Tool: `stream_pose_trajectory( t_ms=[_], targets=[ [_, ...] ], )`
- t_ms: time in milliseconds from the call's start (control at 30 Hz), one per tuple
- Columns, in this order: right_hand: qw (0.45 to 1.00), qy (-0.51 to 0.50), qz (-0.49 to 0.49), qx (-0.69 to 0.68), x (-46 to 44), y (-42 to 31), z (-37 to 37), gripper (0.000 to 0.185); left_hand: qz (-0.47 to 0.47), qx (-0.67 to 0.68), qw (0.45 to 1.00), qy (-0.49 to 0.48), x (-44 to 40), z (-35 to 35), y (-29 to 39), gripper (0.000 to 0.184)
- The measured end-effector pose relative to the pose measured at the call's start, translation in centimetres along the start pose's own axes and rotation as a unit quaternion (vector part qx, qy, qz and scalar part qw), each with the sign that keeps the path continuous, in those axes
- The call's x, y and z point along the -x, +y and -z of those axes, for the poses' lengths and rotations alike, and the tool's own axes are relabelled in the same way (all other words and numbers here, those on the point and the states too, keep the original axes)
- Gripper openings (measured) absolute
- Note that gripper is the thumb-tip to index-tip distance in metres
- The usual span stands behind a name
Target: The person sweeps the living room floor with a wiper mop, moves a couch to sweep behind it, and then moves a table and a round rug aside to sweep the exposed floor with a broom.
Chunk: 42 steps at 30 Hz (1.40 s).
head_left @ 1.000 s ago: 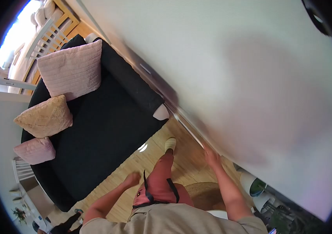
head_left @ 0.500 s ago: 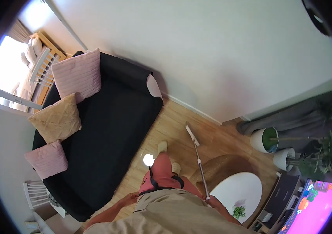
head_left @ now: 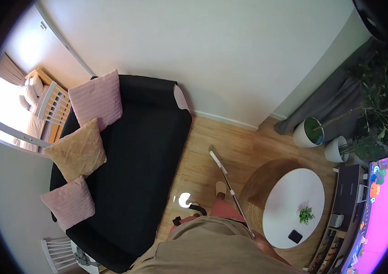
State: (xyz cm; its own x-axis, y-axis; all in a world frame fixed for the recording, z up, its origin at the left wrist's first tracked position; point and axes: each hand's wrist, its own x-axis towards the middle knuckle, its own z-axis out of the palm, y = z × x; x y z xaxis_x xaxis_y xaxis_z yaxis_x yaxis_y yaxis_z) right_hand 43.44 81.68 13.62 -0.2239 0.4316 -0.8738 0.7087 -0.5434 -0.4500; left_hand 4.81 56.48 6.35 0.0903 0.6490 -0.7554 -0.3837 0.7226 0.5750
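My right hand (head_left: 260, 242) is wrapped round the upper end of a flat mop (head_left: 233, 194), close to my right side. The mop's pole slants forward and left from the hand. Its narrow white head (head_left: 216, 159) rests on the wooden floor between the sofa and the round table. My left hand is out of sight beside my body. One of my feet, in a light shoe (head_left: 221, 188), stands left of the pole.
A black sofa (head_left: 134, 137) with several cushions fills the left. At right are a white oval table (head_left: 290, 201) with a small plant (head_left: 306, 214) and a phone (head_left: 295, 236), a brown low table (head_left: 260, 185), potted plants (head_left: 308, 132), and a lit television (head_left: 381, 214).
My view has turned and shifted right, bringing more of the oval table and the phone into sight. The mop head has shifted slightly over the floor. My left hand has left the view.
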Motion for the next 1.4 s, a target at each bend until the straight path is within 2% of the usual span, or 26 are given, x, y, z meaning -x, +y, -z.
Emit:
stream_pose_trajectory(
  t_ms=[33, 67, 100, 333, 700, 733, 833, 900, 933, 967, 1033, 1067, 1100, 1167, 1200, 1267, 1300, 1367, 1400],
  targets=[
    [0.999, -0.011, 0.036, 0.004, -1.1, 1.0, -1.1, 0.039, 0.002, 0.000, 1.000, -0.003, 0.6, 0.6, -0.6, 0.033],
    [0.993, -0.008, 0.114, 0.002, -1.7, 1.8, -2.2, 0.039, 0.001, -0.001, 1.000, -0.004, 1.2, 1.1, -1.3, 0.032],
    [0.993, -0.007, 0.115, 0.005, -1.4, 3.0, -3.0, 0.039, 0.002, -0.001, 1.000, -0.005, 1.9, 1.5, -1.9, 0.032],
    [0.998, 0.001, 0.063, -0.028, 3.6, 3.0, -6.8, 0.033, 0.004, -0.003, 1.000, -0.020, 5.4, 4.2, -5.1, 0.027],
    [0.989, -0.022, -0.038, -0.144, 9.8, 2.0, -4.7, 0.025, -0.041, -0.007, 0.997, -0.065, 9.5, 7.8, -7.2, 0.022],
    [0.987, -0.024, -0.043, -0.153, 10.2, 1.6, -4.3, 0.024, -0.038, -0.019, 0.997, -0.057, 9.7, 7.6, -6.4, 0.022],
    [0.982, -0.029, -0.064, -0.175, 11.7, 1.1, -3.1, 0.022, 0.040, -0.144, 0.986, 0.073, 14.3, -2.0, 9.4, 0.016],
    [0.979, -0.031, -0.076, -0.186, 12.6, 0.6, -2.1, 0.021, -0.041, -0.020, 0.998, 0.039, 14.5, -2.6, 11.6, 0.017],
    [0.978, -0.032, -0.081, -0.189, 13.1, 0.5, -1.6, 0.020, -0.115, 0.102, 0.988, 0.007, 14.9, -2.9, 12.6, 0.018],
    [0.976, -0.035, -0.087, -0.197, 13.3, 0.2, -1.0, 0.020, -0.114, 0.100, 0.988, 0.006, 15.1, -3.4, 14.2, 0.018],
    [0.973, -0.037, -0.095, -0.208, 13.9, -0.4, 0.1, 0.019, -0.069, -0.021, 0.989, -0.127, 15.3, -5.2, 17.5, 0.020],
    [0.972, -0.038, -0.098, -0.208, 14.3, -0.4, 0.5, 0.019, -0.064, -0.017, 0.985, -0.162, 15.3, -6.3, 18.2, 0.023],
    [0.972, -0.039, -0.102, -0.208, 14.5, -0.4, 0.7, 0.018, -0.062, -0.017, 0.985, -0.160, 15.0, -6.6, 18.4, 0.023],
    [0.973, -0.037, -0.103, -0.201, 14.9, -0.7, 1.0, 0.018, -0.060, -0.157, 0.968, -0.186, 14.0, -7.0, 18.9, 0.025],
    [0.976, -0.033, -0.102, -0.192, 15.1, -0.8, 1.0, 0.017, -0.059, -0.157, 0.968, -0.184, 13.4, -7.4, 19.1, 0.025],
    [0.980, -0.022, -0.101, -0.170, 15.4, -1.4, 1.0, 0.017, -0.100, -0.293, 0.925, -0.221, 11.8, -8.4, 19.2, 0.027],
    [0.985, -0.014, -0.092, -0.145, 15.4, -1.8, 1.1, 0.017, -0.099, -0.294, 0.925, -0.221, 10.9, -8.5, 19.2, 0.027],
    [0.997, 0.000, -0.052, -0.057, 15.0, -3.4, 2.1, 0.017, -0.161, -0.409, 0.876, -0.200, 9.0, -8.4, 19.0, 0.028],
    [1.000, 0.009, -0.022, 0.001, 14.6, -4.5, 2.7, 0.018, -0.160, -0.408, 0.877, -0.199, 8.2, -8.5, 18.8, 0.028]
  ],
)
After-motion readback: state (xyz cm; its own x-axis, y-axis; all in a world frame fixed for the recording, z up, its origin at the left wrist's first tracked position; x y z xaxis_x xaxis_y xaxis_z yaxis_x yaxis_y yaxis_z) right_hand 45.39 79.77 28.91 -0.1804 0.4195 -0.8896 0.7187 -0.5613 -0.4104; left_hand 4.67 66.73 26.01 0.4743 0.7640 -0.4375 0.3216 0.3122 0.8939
